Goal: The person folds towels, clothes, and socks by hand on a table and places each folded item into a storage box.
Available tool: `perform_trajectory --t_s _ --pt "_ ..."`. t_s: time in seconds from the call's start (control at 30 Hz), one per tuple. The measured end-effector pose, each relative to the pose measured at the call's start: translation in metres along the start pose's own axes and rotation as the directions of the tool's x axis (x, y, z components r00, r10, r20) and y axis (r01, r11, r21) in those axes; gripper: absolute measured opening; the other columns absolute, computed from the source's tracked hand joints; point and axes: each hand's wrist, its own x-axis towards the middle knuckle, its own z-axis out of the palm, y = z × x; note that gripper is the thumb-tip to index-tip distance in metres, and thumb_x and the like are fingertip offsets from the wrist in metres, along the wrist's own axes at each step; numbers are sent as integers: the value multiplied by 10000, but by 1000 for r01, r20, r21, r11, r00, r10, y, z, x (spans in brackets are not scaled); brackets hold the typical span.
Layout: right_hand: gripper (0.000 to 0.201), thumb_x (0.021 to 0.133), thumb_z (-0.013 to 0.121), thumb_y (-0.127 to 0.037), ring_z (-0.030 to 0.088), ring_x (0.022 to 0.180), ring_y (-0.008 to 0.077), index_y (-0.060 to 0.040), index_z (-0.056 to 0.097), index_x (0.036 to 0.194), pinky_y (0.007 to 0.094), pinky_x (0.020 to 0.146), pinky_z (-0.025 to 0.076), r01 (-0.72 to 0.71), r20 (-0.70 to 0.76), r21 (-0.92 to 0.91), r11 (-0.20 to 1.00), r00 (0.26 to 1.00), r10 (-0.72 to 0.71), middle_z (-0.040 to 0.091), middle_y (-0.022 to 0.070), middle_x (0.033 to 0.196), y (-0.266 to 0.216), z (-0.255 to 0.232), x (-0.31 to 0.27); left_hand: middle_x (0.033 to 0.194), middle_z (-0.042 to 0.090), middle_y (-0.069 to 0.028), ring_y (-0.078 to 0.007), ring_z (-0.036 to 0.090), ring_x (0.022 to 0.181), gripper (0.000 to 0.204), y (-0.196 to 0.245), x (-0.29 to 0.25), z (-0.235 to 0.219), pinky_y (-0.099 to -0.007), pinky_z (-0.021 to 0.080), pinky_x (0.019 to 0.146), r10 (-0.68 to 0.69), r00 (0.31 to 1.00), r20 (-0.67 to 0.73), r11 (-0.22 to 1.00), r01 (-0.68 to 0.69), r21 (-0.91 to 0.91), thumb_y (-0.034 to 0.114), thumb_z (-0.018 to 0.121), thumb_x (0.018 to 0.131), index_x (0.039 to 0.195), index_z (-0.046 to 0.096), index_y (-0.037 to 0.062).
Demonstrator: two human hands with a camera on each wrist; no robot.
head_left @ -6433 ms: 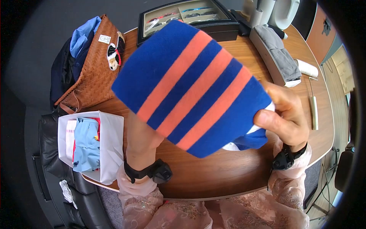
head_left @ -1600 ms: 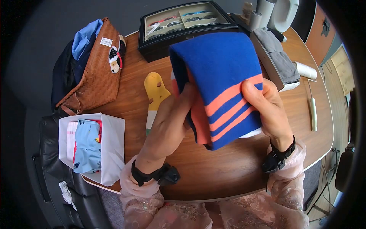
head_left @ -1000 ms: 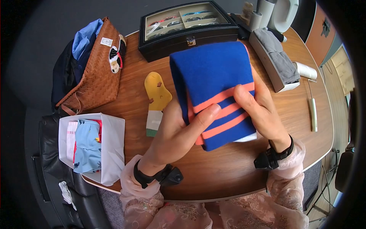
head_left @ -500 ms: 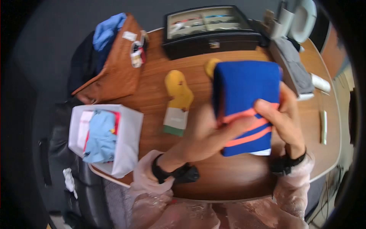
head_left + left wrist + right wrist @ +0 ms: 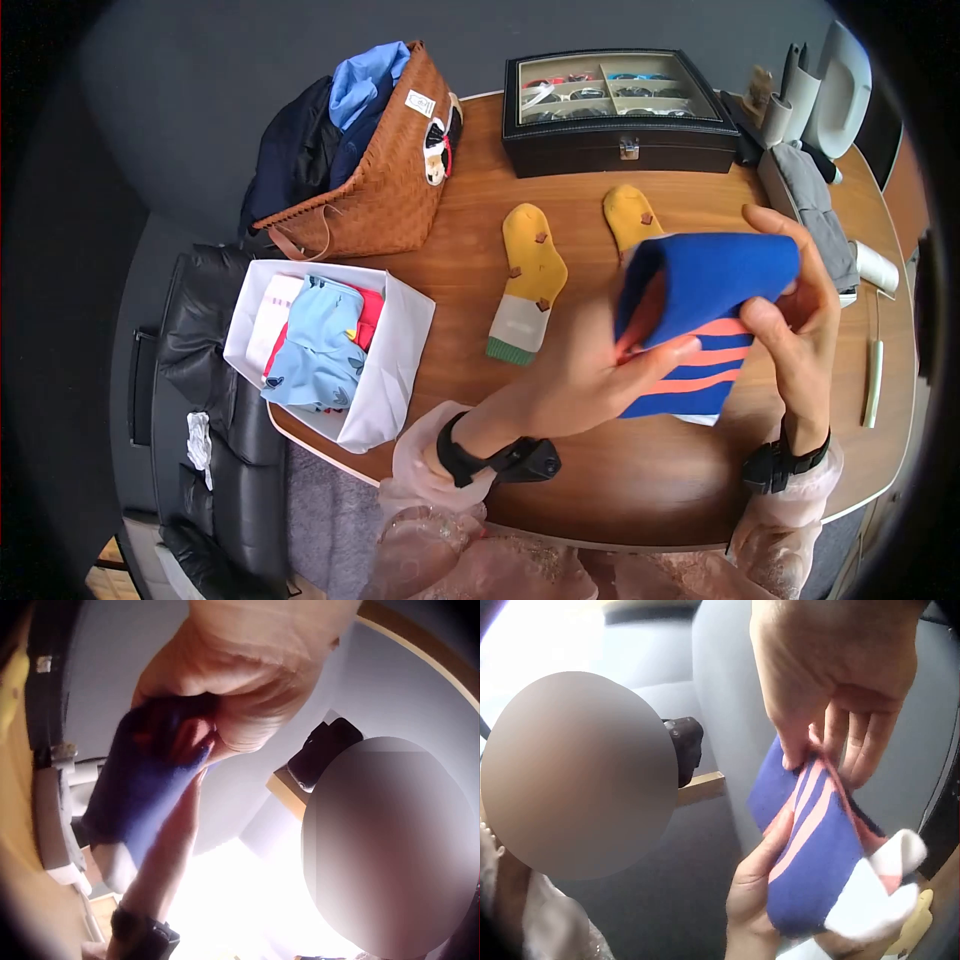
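Observation:
Both hands hold a pair of folded blue socks (image 5: 735, 270) with orange stripes above the table. My left hand (image 5: 570, 380) grips their left side, its thumb across the stripes. My right hand (image 5: 800, 330) pinches the right side between thumb and fingers, as the right wrist view also shows. There, two white ends (image 5: 900, 855) stick out at the bottom of the fold. In the left wrist view the socks (image 5: 139, 795) hang from the left hand, dark and partly shaded. Behind them on the table lie one yellow sock (image 5: 535, 255) and a second yellow sock (image 5: 628, 212), partly covered.
A white box (image 5: 405, 350) of folded clothes stands at the table's left edge. Behind it leans a woven basket (image 5: 385, 200) with dark and blue garments. A black glasses case (image 5: 570, 155) stands at the back. Right are a box of grey cloth (image 5: 815, 200) and a lint roller (image 5: 874, 385).
The striped socks, spread flat and lifted earlier, are now folded over between both hands. The yellow socks have come into sight. The head view has swung left, shifting the scene rightward.

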Motion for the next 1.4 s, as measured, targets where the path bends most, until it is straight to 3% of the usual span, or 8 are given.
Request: perform_trajectory --t_s 0.17,0.27,0.33,0.53,0.6,0.7,0.8,1.4 --pt "561 825 618 -249 639 739 155 25 411 1269 221 667 508 -58 -6 -112 992 998 58 645 110 879 0 -19 3 1119 562 -183 -215 592 935 369 36 -38 -25 -316 453 851 66 951 -304 957 26 289 57 599 832 1166 481 -48" --pt "602 844 593 -353 634 655 156 34 410 1267 225 635 516 -61 -77 -158 985 996 50 643 110 832 -3 -18 2 1188 462 -338 -469 504 1067 449 72 -62 -37 -525 473 878 -190 897 -398 982 172 -81 -127 341 855 1294 268 -75" --pt "594 849 584 -358 629 649 154 33 415 1263 231 630 516 -67 -48 -162 985 997 60 639 107 825 -6 -20 3 1174 483 -308 -412 538 1048 395 84 -77 -59 -495 480 886 -100 835 -541 624 476 619 -97 364 878 1270 315 -79" --pt "552 848 592 -333 630 657 153 23 439 1241 234 627 512 -64 8 -178 982 998 67 636 106 798 -7 -24 4 999 609 -116 -150 585 884 323 62 -123 -168 -267 492 727 -128 781 -612 302 618 726 64 564 865 1155 473 -45" --pt "518 849 591 -318 634 653 165 24 457 1214 238 619 514 -86 41 -135 987 995 92 633 114 781 -10 -23 3 990 614 -143 -204 615 897 426 25 -138 -180 -286 519 693 -332 662 -671 694 654 302 66 555 870 1247 381 -31" --pt "488 842 602 -283 638 650 178 27 466 1194 251 620 525 -99 60 -115 988 993 106 630 125 766 -13 -21 1 993 616 -184 -225 637 866 477 9 -132 -172 -320 544 754 -622 474 -623 287 879 382 81 494 896 1316 295 -25" --pt "481 835 614 -255 642 667 187 37 463 1186 261 622 534 -110 92 -102 989 989 119 629 131 754 -11 -23 0 759 624 -219 -209 633 648 364 -7 -140 -179 -310 471 565 -514 729 -452 175 605 777 165 502 886 1162 478 -71" --pt "411 775 636 -148 642 709 190 96 508 1080 265 656 538 -170 221 -95 981 957 187 622 134 730 -27 -30 -1 1138 562 -240 -344 542 1082 575 -14 -148 -160 -379 419 890 -645 664 -378 293 673 680 256 559 826 1289 369 -27"
